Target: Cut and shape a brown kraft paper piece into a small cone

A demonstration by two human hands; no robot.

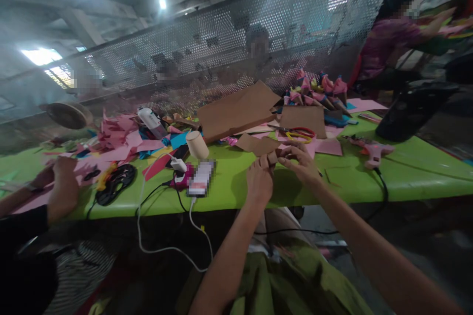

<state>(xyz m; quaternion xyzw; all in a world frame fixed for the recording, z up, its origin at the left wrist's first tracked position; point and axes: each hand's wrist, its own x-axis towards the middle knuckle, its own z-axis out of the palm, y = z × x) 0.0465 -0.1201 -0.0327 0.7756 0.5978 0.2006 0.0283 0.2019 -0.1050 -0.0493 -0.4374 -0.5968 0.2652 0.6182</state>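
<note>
My left hand is closed around a small piece of brown paper above the front part of the green table. The fingers of my right hand bend onto the other end of the same piece and pinch it. Just behind my hands lie flat brown paper pieces, with pink sheets under and beside them. Red-and-yellow-handled scissors rest behind my right hand. To its right, a pink glue gun lies on the green tabletop with its black cord hanging over the edge.
Left of my hands are a phone on a white cable, a power strip, and a paper cup. A co-worker's hands are at far left. Brown cardboard, paper cones and a black container stand behind.
</note>
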